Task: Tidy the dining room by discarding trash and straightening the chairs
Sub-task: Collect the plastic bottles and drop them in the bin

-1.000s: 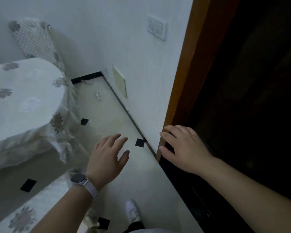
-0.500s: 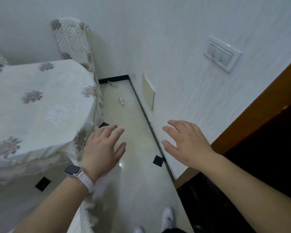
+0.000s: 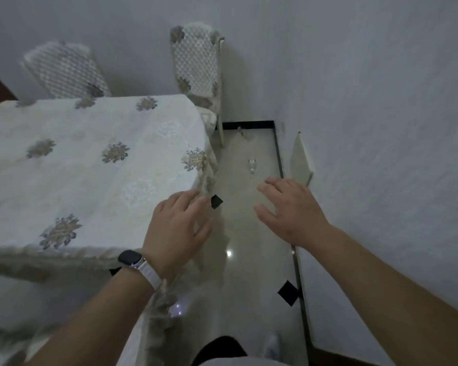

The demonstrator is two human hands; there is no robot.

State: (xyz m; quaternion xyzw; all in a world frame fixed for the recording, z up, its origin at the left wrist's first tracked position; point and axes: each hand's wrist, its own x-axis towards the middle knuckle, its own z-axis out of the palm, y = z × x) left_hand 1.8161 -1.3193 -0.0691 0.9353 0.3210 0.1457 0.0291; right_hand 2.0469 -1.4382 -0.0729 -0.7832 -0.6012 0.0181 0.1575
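A dining table (image 3: 90,165) under a white floral cloth fills the left. Two chairs with lattice-pattern covers stand at its far side: one chair (image 3: 196,64) at the table's far right corner near the wall, another chair (image 3: 64,70) further left. A small clear piece of trash (image 3: 252,166) lies on the floor in the aisle beyond my hands. My left hand (image 3: 177,231), with a watch on the wrist, hovers open over the table's near right corner. My right hand (image 3: 291,210) is open over the floor aisle, empty.
A narrow tiled aisle (image 3: 249,247) with black diamond insets runs between the table and the right wall (image 3: 381,128). A cream panel (image 3: 300,159) sticks out from the wall low down. Another small object (image 3: 245,133) lies by the far skirting. My shoe (image 3: 273,344) shows at the bottom.
My view has swung left, away from the dark doorway, bringing the table and both chairs into sight. Both hands stay open and have moved along the aisle toward the table corner.
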